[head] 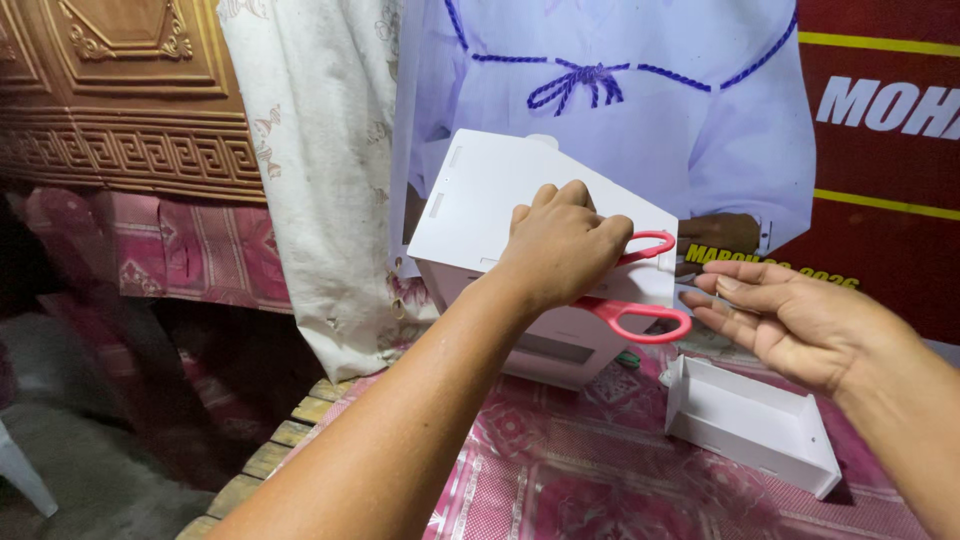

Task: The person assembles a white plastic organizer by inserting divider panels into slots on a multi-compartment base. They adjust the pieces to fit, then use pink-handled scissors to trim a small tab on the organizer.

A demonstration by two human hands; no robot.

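My left hand (560,245) is closed around a pair of scissors with pink-red handles (640,315), and rests against the top of a white foam-board box shaped like a small house (480,200). The blades are hidden behind my fingers. My right hand (775,310) is open, fingers stretched out flat toward the scissor handles, just right of them and not touching. The white box stands on a pink patterned tablecloth (580,470).
A small white open tray of foam board (750,420) lies on the cloth to the right. A poster of a person in white clothes (640,90) hangs behind, beside a pale curtain (320,150). The wooden slat table edge (280,440) is at left.
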